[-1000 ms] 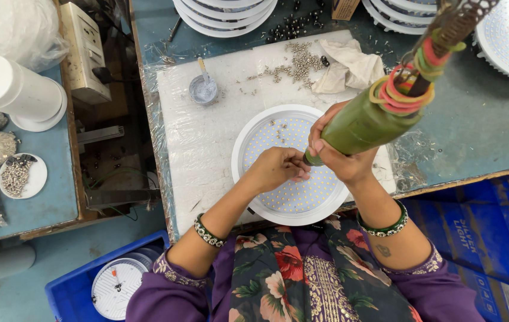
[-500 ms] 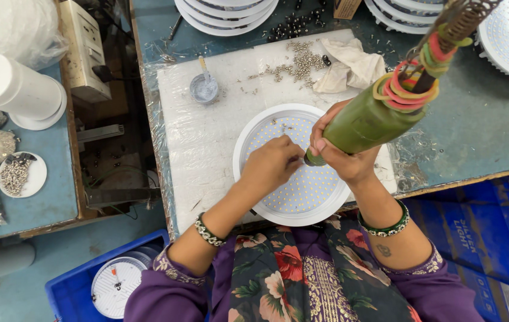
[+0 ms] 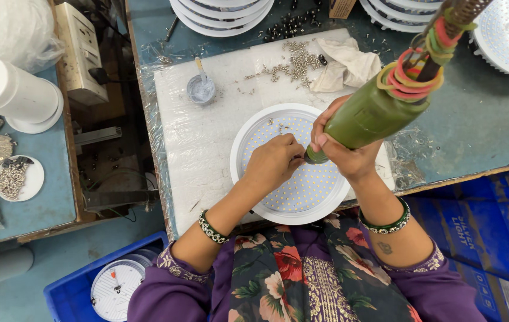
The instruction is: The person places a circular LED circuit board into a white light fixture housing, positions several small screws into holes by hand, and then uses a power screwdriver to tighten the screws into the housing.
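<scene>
Right hand point(image 3: 344, 152) is gripping green electric screwdriver point(image 3: 373, 110) | left hand point(image 3: 275, 161) is pinching at its tip, over round LED panel point(image 3: 302, 191).

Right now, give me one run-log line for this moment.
right hand: grips green power screwdriver | left hand: steadies at bit tip | workpiece: round white LED panel | screws: loose behind

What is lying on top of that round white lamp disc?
On the round white lamp disc lie a few loose screws near its upper edge, plus the left hand and the green screwdriver tip. Whatever lies beneath the hands is hidden.
</scene>
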